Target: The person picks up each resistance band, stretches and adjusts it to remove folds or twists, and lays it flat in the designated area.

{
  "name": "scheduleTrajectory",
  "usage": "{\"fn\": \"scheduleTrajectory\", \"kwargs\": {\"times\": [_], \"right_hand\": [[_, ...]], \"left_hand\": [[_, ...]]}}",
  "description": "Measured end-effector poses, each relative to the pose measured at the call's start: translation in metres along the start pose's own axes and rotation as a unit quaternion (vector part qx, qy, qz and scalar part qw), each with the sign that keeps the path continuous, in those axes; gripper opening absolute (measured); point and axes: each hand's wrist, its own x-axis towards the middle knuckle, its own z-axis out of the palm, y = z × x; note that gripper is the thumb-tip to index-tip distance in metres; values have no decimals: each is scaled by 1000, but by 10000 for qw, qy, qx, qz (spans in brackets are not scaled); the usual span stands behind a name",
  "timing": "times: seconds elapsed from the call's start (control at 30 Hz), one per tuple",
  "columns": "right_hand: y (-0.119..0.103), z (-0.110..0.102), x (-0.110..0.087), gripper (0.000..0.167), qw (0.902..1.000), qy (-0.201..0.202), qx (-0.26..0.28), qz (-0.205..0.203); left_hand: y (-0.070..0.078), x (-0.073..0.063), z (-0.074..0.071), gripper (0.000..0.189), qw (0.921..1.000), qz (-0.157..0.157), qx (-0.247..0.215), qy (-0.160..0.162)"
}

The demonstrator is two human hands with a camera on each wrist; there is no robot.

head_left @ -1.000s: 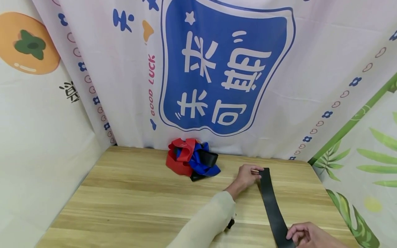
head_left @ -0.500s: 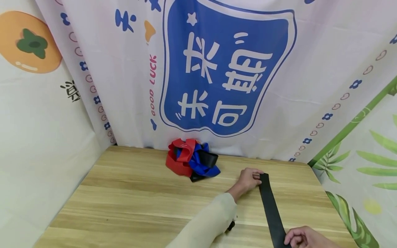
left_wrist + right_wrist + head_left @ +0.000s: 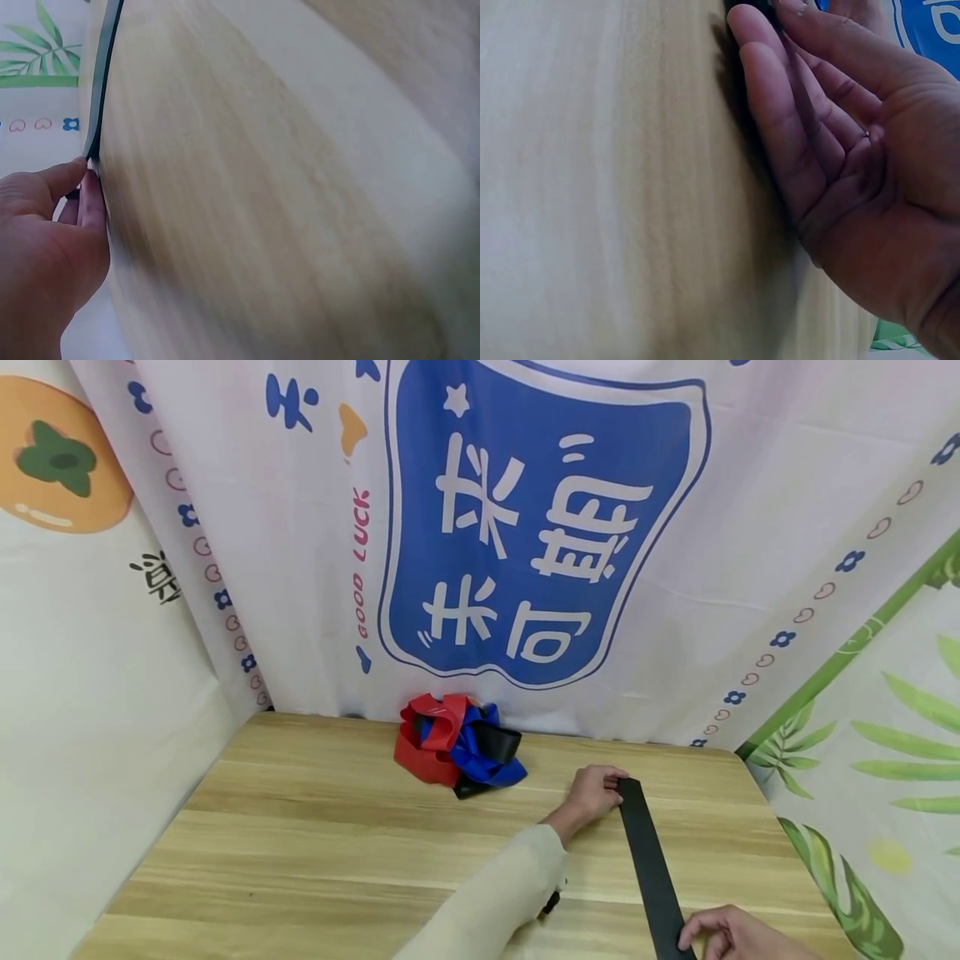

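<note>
A long flat black resistance band (image 3: 649, 860) stretches over the right part of the table, its near end running out of the bottom of the head view. My left hand (image 3: 596, 793) pinches the far end between thumb and fingers; the left wrist view shows the band (image 3: 105, 75) edge-on, leading away from the fingertips. Nearer to me, my right hand (image 3: 738, 935) pinches the band's right edge. In the right wrist view the thumb and index fingertip of this hand (image 3: 855, 135) meet on a dark bit of the band at the top edge, with the other fingers loosely bent.
At the back of the wooden table (image 3: 315, 827) lies a heap of red, blue and black bands (image 3: 457, 743), left of my left hand. A printed white curtain (image 3: 322, 568) hangs right behind the table's far edge, with more printed cloth at both sides.
The band's far end has come slightly toward me with my left hand, and the band has gone from a slight curve to nearly straight. My right hand keeps its pinch near the bottom.
</note>
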Motion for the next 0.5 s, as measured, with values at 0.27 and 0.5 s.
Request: {"fn": "scheduleTrajectory", "kwargs": {"times": [0.27, 0.5], "right_hand": [[-11, 0, 1, 28, 9987, 159, -484, -97], [-26, -6, 5, 28, 9982, 317, -486, -159]], "left_hand": [[1, -1, -12, 39, 9982, 179, 555, -159], [7, 0, -29, 39, 9946, 342, 921, -337]]}}
